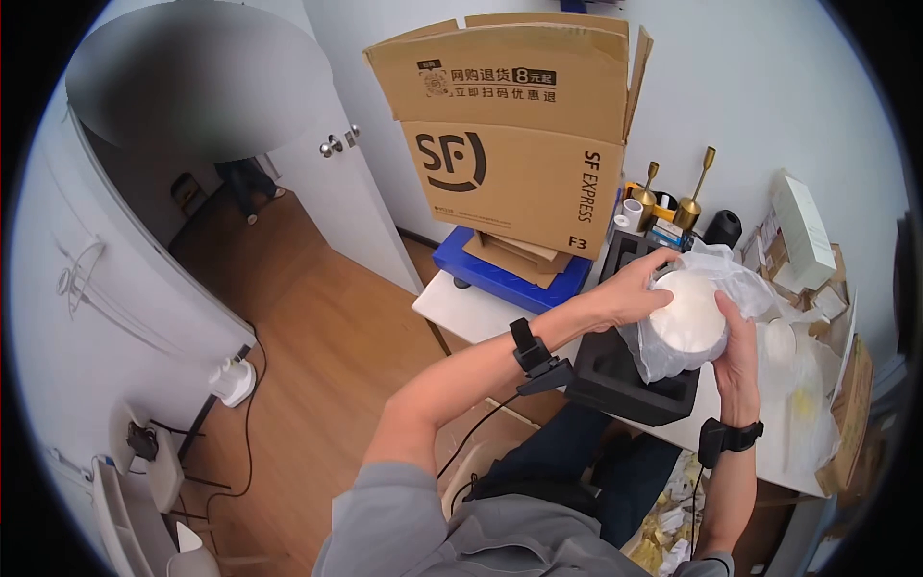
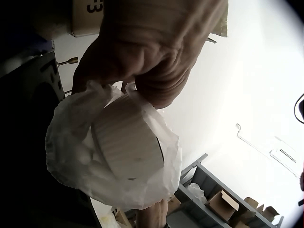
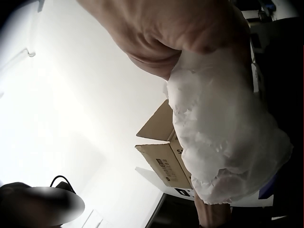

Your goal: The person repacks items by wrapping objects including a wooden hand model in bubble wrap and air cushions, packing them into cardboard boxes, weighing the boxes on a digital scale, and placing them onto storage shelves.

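Observation:
A white, round, drum-like object (image 1: 688, 313) sits partly inside a thin translucent plastic bag (image 1: 661, 362), held up over the table. My left hand (image 1: 630, 293) grips its left side, thumb on the pale face. From the right, my right hand (image 1: 737, 351) holds the other side, thumb near the rim. In the left wrist view the object's side (image 2: 128, 137) shows through the mouth of the bag. The right wrist view shows mostly the crinkled bag (image 3: 223, 123) below that hand. Beneath both hands lies a black foam insert (image 1: 625, 385) with cut-out recesses.
An SF Express carton (image 1: 519, 173) stands on a blue box (image 1: 510, 281) at the left of the white table. Brass-coloured stands (image 1: 688, 207) and small items line the back. More plastic wrapping (image 1: 803, 385) and boxes (image 1: 803, 231) occupy the right side.

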### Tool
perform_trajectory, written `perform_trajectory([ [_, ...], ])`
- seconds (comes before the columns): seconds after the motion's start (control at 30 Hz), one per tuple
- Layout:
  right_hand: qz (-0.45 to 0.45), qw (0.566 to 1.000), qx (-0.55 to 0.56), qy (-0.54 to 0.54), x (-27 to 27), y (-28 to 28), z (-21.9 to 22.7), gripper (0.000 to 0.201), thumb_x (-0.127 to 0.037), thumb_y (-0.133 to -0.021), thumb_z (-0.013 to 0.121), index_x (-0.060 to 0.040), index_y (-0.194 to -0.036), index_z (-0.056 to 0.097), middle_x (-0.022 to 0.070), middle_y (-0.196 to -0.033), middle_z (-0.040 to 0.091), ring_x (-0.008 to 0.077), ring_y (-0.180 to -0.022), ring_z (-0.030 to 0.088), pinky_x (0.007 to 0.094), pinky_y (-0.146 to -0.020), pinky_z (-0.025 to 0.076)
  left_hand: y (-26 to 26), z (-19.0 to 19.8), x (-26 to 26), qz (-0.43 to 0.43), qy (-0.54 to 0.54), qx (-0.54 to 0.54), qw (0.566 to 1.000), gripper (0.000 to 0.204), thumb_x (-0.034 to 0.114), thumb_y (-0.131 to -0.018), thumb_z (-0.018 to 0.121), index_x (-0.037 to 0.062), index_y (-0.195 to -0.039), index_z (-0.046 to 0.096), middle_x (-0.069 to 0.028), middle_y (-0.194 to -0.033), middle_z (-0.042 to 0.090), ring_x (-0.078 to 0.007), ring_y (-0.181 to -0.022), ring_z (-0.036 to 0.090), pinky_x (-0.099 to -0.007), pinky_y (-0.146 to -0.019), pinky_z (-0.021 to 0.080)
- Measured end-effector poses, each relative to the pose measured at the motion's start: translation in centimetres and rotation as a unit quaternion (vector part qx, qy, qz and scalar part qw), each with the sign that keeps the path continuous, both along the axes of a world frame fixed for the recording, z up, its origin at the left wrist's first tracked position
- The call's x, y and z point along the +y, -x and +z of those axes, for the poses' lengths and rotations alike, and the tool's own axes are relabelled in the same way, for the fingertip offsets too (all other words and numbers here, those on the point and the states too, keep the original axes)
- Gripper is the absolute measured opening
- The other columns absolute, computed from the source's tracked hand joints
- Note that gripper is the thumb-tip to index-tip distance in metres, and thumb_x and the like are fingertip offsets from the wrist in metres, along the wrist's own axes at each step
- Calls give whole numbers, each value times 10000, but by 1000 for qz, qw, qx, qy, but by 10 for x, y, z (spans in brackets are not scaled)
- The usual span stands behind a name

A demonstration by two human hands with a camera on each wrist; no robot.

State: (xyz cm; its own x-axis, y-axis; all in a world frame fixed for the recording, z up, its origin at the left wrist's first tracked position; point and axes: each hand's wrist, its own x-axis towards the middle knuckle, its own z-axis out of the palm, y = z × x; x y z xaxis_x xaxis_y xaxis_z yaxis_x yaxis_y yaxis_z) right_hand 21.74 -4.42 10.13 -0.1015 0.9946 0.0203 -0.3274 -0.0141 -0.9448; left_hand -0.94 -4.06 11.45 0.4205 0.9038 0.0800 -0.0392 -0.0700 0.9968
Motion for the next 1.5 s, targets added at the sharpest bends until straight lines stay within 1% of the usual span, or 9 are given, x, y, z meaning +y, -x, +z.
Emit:
perform_trajectory([
  [0.13, -27, 997, -49, -49, -7, 13, 8, 463, -242, -946, 734, 43, -1292, 619, 130, -1274, 678, 196, -1114, 674, 335, -957, 535, 0, -16, 8, 45, -92, 3, 995, 514, 77, -996, 568, 22, -1483, 411, -165, -1375, 564, -225, -1243, 549, -357, -1051, 441],
  [0.23, 65, 996, -56, -7, -4, 10, 8, 447, -248, -949, 737, 43, -1273, 634, 133, -1293, 671, 196, -1139, 660, 330, -977, 514, 10, -27, 13, 121, -211, 212, 947, 441, 42, -1006, 535, -10, -1435, 449, -199, -1274, 650, -263, -1185, 638, -383, -994, 514],
  [0.33, -117, 963, -163, -181, -16, -50, -3, 428, -200, -950, 739, 37, -1286, 618, 129, -1281, 666, 199, -1143, 645, 357, -995, 504, -74, -17, 40, 26, -249, 118, 961, 342, 87, -1009, 556, -44, -1324, 527, -240, -1201, 689, -326, -1083, 706, -412, -907, 565],
  [0.4, -96, 964, -158, -193, -4, 2, 7, 543, -102, -905, 764, 43, -1374, 532, 124, -1335, 616, 217, -1162, 624, 399, -1046, 467, 0, -28, 13, 175, -222, 223, 933, 326, 177, -1013, 599, -50, -1247, 590, -275, -1143, 700, -372, -1023, 720, -457, -850, 557],
  [0.47, -267, 833, -301, -379, -18, 15, 26, 606, -55, -856, 774, 30, -1392, 505, 147, -1378, 583, 255, -1198, 617, 400, -1085, 438, -2, -24, 17, 173, -213, 209, 939, 329, 202, -1013, 603, -50, -1225, 605, -283, -1094, 700, -389, -998, 713, -472, -842, 539],
  [0.57, -229, 772, -409, -428, -28, 11, 41, 563, -41, -805, 786, 1, -1324, 573, 143, -1223, 644, 280, -1130, 630, 394, -1045, 448, 0, -16, 5, 174, -221, 221, 934, 318, 224, -1010, 606, -68, -1129, 647, -296, -984, 700, -436, -944, 692, -478, -803, 521],
  [0.7, -166, 797, -442, -377, -27, 5, 38, 292, -66, -790, 790, -6, -1059, 692, 96, -869, 633, 238, -883, 610, 359, -823, 465, -5, -4, 0, 152, -194, 217, 945, 310, 228, -1009, 603, -70, -1070, 664, -298, -934, 702, -442, -892, 693, -478, -770, 520],
  [0.9, -104, 861, -437, -238, -18, -3, 28, 232, -169, -876, 742, 31, -971, 674, 89, -759, 601, 216, -767, 573, 336, -761, 451, -2, -9, 1, 160, -210, 233, 936, 302, 226, -1006, 603, -63, -1046, 682, -288, -891, 707, -438, -890, 697, -480, -771, 523],
  [1.5, -86, 854, -443, -259, -1, 9, 1, 344, -177, -912, 686, 53, -726, 510, 96, -583, 397, 152, -594, 360, 379, -534, 324, 1, -17, 2, 172, -209, 227, 935, 336, 262, -1009, 608, -60, -1025, 702, -273, -913, 711, -438, -903, 692, -465, -784, 528],
])
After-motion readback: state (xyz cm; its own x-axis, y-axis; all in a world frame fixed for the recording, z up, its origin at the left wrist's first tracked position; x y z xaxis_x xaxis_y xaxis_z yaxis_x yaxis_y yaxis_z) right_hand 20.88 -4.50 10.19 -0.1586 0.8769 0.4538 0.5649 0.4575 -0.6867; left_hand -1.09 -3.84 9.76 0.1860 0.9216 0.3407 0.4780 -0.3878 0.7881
